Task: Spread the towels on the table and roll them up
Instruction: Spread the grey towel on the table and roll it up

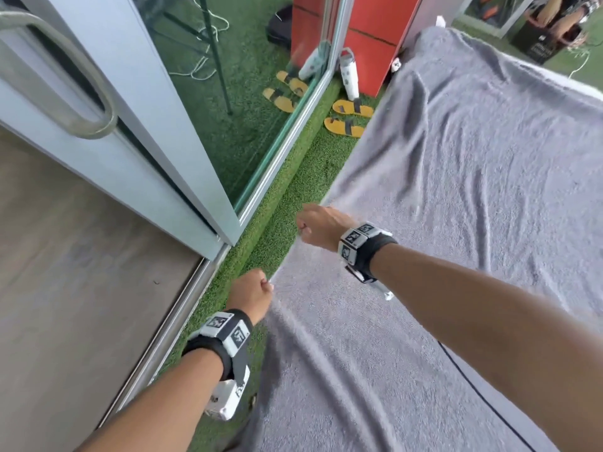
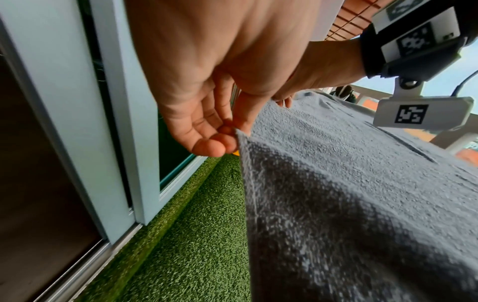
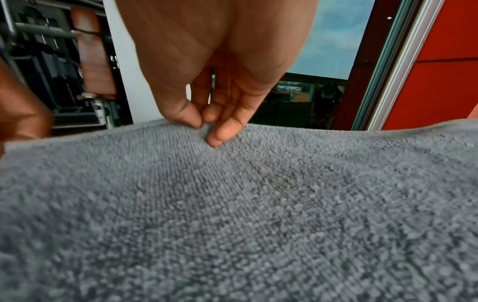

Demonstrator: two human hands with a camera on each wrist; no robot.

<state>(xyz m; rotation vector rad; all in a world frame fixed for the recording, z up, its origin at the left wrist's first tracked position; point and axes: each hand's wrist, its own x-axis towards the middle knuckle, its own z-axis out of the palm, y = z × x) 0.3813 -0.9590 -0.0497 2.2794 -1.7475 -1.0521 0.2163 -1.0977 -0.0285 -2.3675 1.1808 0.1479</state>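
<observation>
A large grey towel [image 1: 473, 197] lies spread over the table, wrinkled in the middle, its near part hanging toward me. My left hand [image 1: 251, 296] pinches the towel's left edge at a corner [image 2: 239, 133] between thumb and fingers. Further along the same edge, my right hand [image 1: 318, 226] pinches the towel [image 3: 232, 204] between thumb and forefinger, lifting a small fold [image 3: 204, 126]. The stretch of edge between the two hands is taut and raised off the table. The table itself is hidden under the cloth.
Green artificial turf [image 1: 287, 190] runs along the towel's left side beside a sliding glass door [image 1: 182, 102]. Yellow sandals [image 1: 349, 119] and a white bottle [image 1: 348, 73] stand by a red panel [image 1: 368, 31]. A thin black cable [image 1: 483, 396] crosses the towel near my right arm.
</observation>
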